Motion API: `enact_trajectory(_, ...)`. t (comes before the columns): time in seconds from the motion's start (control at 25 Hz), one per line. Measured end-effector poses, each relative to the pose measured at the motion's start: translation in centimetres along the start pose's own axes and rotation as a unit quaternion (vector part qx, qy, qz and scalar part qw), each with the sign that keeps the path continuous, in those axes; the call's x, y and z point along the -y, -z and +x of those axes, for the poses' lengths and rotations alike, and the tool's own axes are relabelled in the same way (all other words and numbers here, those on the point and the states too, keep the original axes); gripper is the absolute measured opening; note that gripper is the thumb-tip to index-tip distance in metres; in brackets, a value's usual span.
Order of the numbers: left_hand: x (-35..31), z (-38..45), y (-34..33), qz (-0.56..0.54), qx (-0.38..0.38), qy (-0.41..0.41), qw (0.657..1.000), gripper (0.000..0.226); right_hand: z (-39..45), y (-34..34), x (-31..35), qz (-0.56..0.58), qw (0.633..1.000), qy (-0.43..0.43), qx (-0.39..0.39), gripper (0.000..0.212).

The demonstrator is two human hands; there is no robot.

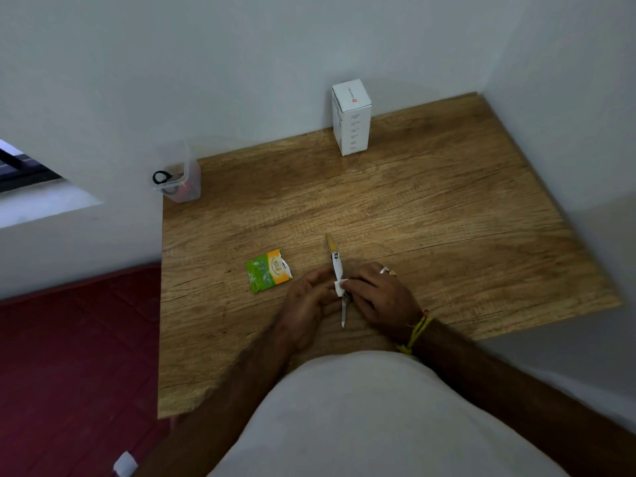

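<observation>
We hold a little knife (336,266)

It is over the wooden table (447,208). Our left hand (307,299) curls round it. Our right hand (380,297) pinches a white wipe (340,286) on it. A torn green packet (267,275) lies near

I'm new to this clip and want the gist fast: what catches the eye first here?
The hands meet at the near middle of the table: the left hand holds a knife with tools folded out at both ends, and the right hand pinches a white wipe against it. A torn green sachet lies just left of them; a white box stands by the far wall.
</observation>
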State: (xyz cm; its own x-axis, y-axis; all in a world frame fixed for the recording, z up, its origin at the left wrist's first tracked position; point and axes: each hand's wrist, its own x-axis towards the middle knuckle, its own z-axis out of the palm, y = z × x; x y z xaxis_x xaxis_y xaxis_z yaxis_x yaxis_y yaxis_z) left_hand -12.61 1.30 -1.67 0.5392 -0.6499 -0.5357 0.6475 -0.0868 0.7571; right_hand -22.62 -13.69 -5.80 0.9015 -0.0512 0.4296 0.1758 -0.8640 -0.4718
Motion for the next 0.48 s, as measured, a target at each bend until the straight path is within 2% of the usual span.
enact_trajectory(0.16,-0.10,0.28,-0.26,-0.023,-0.033,0.019,0.999,0.032,0.00,0.10,0.22,-0.014,1.000,0.014,0.011,0.023)
enact_trajectory(0.32,0.02,0.83,-0.40,-0.023,-0.050,0.021,0.998,0.026,0.15,0.28,0.40,-0.013,1.000,-0.001,-0.010,0.022)
enact_trajectory(0.48,0.40,1.01,-0.33,0.016,-0.051,0.010,0.999,0.027,0.05,0.44,0.66,0.008,1.000,0.023,-0.008,0.018)
